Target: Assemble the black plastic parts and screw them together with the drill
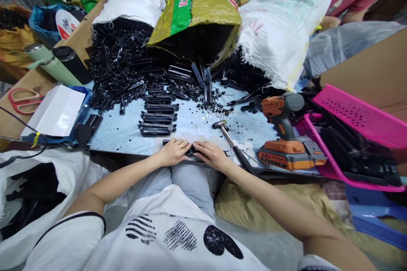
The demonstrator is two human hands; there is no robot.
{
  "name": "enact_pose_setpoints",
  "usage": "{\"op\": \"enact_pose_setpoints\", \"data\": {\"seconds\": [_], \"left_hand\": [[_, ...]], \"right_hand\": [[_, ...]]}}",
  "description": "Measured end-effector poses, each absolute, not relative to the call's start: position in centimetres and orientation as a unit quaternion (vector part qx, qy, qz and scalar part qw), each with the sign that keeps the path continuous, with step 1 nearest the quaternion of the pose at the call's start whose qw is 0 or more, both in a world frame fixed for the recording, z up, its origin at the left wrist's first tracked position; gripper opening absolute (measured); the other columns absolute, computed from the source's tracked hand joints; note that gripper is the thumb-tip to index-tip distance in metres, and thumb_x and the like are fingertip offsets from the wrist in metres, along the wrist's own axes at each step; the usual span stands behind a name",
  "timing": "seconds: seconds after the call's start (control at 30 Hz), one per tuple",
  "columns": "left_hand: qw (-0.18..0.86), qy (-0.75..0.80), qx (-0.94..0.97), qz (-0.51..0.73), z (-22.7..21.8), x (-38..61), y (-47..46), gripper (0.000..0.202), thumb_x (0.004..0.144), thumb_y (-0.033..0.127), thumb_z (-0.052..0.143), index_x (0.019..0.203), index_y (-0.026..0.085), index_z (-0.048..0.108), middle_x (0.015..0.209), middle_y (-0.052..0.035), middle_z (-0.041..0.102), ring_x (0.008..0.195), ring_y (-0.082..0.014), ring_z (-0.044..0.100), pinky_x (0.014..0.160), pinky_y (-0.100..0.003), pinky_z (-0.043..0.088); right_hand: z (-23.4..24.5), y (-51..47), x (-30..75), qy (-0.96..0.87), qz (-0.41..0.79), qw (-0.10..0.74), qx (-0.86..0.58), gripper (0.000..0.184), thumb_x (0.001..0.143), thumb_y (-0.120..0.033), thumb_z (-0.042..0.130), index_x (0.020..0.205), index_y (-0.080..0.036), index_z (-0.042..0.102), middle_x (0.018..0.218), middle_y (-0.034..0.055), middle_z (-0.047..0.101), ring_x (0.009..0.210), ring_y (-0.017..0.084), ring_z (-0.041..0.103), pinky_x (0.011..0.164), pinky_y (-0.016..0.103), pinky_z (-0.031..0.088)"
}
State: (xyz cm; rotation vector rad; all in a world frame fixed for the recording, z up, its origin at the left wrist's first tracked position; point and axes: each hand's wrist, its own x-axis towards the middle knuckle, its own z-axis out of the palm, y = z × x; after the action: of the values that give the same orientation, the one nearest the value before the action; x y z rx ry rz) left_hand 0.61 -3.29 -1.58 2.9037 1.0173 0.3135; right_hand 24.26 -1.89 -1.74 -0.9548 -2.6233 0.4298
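At the table's front edge, my left hand (173, 152) and my right hand (211, 154) are closed on one black part (191, 150). Its left end pokes out past my left hand; my fingers cover most of the rest. Just beyond my left hand lies a column of several long black assemblies (158, 117), side by side. To the right of my right hand a hammer (234, 145) rests on the table, its head pointing away from me. White round discs (247, 150) lie beside its handle.
An orange cordless drill (280, 133) stands right of the hammer, before a pink basket (329, 152) of black parts. Small black parts (119, 63) heap up at back left. A yellow sack (203, 8) lies open behind. Red scissors (25, 100) and a green bottle (52, 63) sit left.
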Motion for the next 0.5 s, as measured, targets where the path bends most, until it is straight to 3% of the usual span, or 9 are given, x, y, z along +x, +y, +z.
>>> {"op": "enact_pose_setpoints", "data": {"seconds": [0.1, 0.2, 0.27, 0.37, 0.5], "left_hand": [[0.036, 0.32, 0.944, 0.077, -1.9, 1.3, -2.8, 0.046, 0.092, 0.038, 0.043, 0.13, 0.012, 0.044, 0.12, -0.0169, 0.056, 0.102, -0.0249, 0.054, 0.083, -0.037, 0.04], [0.024, 0.358, 0.931, 0.074, -2.2, 1.3, -2.4, 0.046, 0.093, 0.044, 0.039, 0.121, 0.009, 0.052, 0.105, -0.0168, 0.062, 0.091, -0.0247, 0.058, 0.075, -0.036, 0.042], [0.026, 0.389, 0.918, 0.077, -1.9, 1.2, -2.4, 0.047, 0.093, 0.047, 0.035, 0.102, 0.009, 0.06, 0.089, -0.0148, 0.064, 0.082, -0.0233, 0.059, 0.069, -0.034, 0.043], [0.048, 0.416, 0.901, 0.111, -0.1, 0.6, -3.3, 0.052, 0.093, 0.05, 0.03, 0.075, 0.013, 0.061, 0.072, -0.0111, 0.061, 0.07, -0.02, 0.058, 0.061, -0.03, 0.042], [0.175, 0.356, 0.881, 0.257, 4.7, -0.5, -6.6, 0.058, 0.095, 0.051, 0.017, 0.066, 0.018, 0.054, 0.059, -0.0055, 0.057, 0.057, -0.0156, 0.054, 0.054, -0.028, 0.041]], "right_hand": [[-2.7, -2.3, 25.7, -0.921, 0.092, 0.132, -0.355, 0.042, 0.09, -0.045, 0.047, 0.122, -0.018, 0.054, 0.121, 0.0145, 0.057, 0.101, 0.023, 0.057, 0.082, 0.035, 0.045], [-2.9, -2.2, 26.4, -0.907, 0.033, 0.07, -0.415, 0.05, 0.085, -0.059, 0.046, 0.093, -0.013, 0.064, 0.088, 0.0145, 0.065, 0.08, 0.023, 0.06, 0.067, 0.031, 0.043], [-2.5, -2.1, 26.4, -0.908, 0.018, 0.063, -0.414, 0.055, 0.085, -0.064, 0.042, 0.071, -0.014, 0.061, 0.067, 0.0106, 0.061, 0.064, 0.019, 0.056, 0.058, 0.028, 0.037], [-0.1, -2.3, 25.9, -0.937, 0.039, 0.126, -0.325, 0.058, 0.088, -0.063, 0.034, 0.06, -0.016, 0.054, 0.056, 0.0059, 0.054, 0.052, 0.015, 0.049, 0.052, 0.027, 0.029], [5.9, -3.9, 24.4, -0.943, 0.185, 0.228, -0.155, 0.058, 0.092, -0.059, 0.025, 0.061, -0.018, 0.05, 0.051, 0.0014, 0.045, 0.047, 0.012, 0.041, 0.049, 0.028, 0.025]]}}
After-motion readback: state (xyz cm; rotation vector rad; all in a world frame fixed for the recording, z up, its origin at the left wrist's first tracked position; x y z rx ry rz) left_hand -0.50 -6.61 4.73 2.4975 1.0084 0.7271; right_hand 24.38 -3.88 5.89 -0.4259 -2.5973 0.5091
